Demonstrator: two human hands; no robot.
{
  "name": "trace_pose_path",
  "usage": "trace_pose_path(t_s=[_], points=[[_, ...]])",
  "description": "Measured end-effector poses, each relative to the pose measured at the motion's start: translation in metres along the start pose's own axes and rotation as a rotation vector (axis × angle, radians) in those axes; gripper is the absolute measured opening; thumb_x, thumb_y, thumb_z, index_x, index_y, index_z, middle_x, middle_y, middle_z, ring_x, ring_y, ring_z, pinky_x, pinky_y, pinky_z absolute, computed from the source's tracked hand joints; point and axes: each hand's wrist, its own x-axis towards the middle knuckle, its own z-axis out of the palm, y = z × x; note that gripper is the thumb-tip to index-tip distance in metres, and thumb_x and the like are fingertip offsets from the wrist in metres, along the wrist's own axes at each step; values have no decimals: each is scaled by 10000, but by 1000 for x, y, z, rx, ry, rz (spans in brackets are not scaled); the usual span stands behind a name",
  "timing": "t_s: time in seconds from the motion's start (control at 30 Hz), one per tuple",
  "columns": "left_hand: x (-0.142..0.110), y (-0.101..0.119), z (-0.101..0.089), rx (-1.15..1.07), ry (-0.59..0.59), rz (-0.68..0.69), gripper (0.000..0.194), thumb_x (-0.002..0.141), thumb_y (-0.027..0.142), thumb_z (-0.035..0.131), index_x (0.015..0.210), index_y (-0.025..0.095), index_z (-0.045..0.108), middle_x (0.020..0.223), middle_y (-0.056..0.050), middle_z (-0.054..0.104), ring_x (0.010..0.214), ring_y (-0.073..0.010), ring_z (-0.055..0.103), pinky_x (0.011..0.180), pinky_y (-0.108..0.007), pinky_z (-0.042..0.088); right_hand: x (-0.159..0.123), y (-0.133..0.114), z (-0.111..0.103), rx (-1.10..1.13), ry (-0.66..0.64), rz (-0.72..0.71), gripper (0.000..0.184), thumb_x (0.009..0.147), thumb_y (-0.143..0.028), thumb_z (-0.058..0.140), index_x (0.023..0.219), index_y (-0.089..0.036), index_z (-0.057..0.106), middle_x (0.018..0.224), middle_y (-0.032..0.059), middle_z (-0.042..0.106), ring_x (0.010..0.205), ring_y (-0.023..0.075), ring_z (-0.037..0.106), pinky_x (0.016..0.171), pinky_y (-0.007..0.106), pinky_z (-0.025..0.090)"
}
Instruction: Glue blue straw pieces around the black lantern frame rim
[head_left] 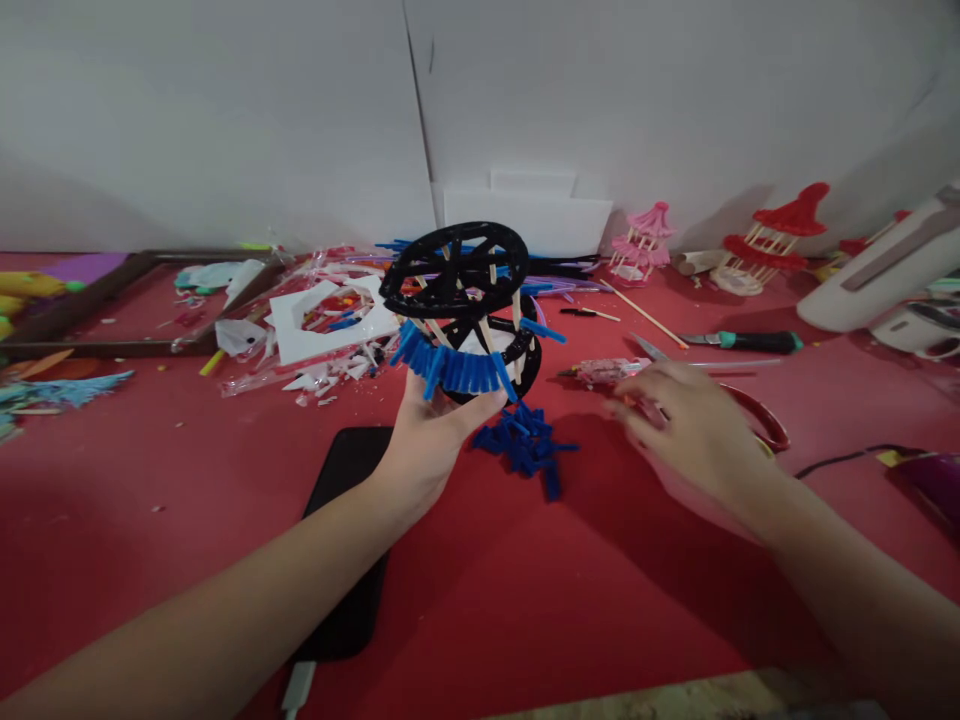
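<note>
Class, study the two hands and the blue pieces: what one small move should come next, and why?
Probably bring the right hand to the pile of loose blue pieces and take one. The left hand holds the black frame, and its blue row seems to leave a gap before the piece jutting rightward.

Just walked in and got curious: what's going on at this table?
The left hand holds up a black two-tiered model with wooden sticks and a blue fringe around part of its lower ring. A pile of blue pieces lies on the red table. The right hand is blurred; its grip is unclear.
</note>
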Motion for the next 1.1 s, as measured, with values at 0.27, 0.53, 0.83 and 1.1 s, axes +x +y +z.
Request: trace_pose_path(t_s=[0.27,0.53,0.83,1.1], points=[[0,-2,-1,-13,-21,-20,717,553,197,1006,1150,312,625,999,19,749,957,-236,735,965,-455,566,-1,-36,11,250,-322,-180,186,965,-108,539,888,-206,677,903,46,703,846,188,678,841,342,539],[-5,1,2,31,20,-56,666,546,249,1014,1080,255,616,939,-17,770,920,-267,754,916,-464,595,6,-53,-17,394,238,-77,99,981,-257,597,889,-221,599,829,15,675,673,128,601,542,235,423],[-9,-1,-4,66,-38,58,677,568,250,1014,1127,285,633,1084,-44,791,1056,-325,758,975,-495,603,29,-98,-42,648,257,19,179,973,-294,624,813,-229,577,720,-16,633,513,80,542,431,219,394],[-8,1,-2,40,-2,4,669,521,266,1035,1070,291,654,1055,-54,796,1078,-377,755,992,-551,586,22,-96,-37,1042,255,85,185,995,-251,649,1170,-304,679,783,-42,674,634,120,682,602,274,631]])
